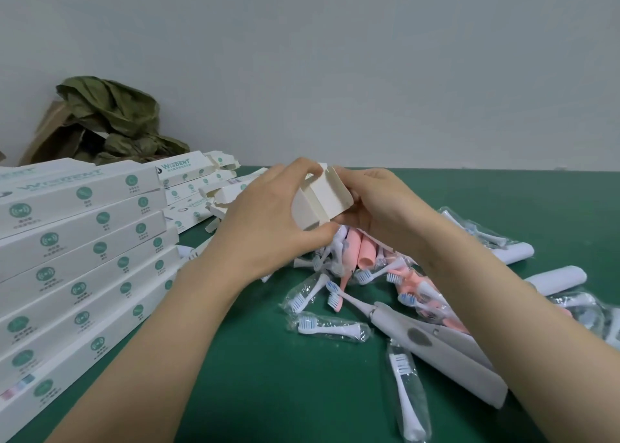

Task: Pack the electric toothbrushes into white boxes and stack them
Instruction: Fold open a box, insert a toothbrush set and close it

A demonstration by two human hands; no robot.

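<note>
So, a small white box (318, 204) is being held up in the middle of the scene, end-on to the camera, with its end flaps folded open. It's gripped from both sides: the left hand (268, 221) is curled round its left side, fingers over the top edge and thumb pressed at the bottom corner, and the right hand (379, 207) is wrapped round its right side, fingers tucked behind and under. How much of the box runs back behind the hands can't be made out.

Right under the hands, a messy pile of toothbrushes (355, 261) is spread over the green table (268, 358), pink and white ones mixed together. Spare brush heads (330, 326) sealed in clear plastic are scattered around the near edge of the pile. A white toothbrush (436, 345) with a grey button is lying near and to the right, head pointing at the pile. More white handles (557, 279) are seen further right.

On the left, a tall stack of boxes (77, 241) with green round logos is lined up, closed. Behind it, a few open boxes (198, 180) are piled with their flaps sticking out. Far left, against the wall (335, 56), some crumpled green wrapping (114, 120) is bunched on brown cardboard.
</note>
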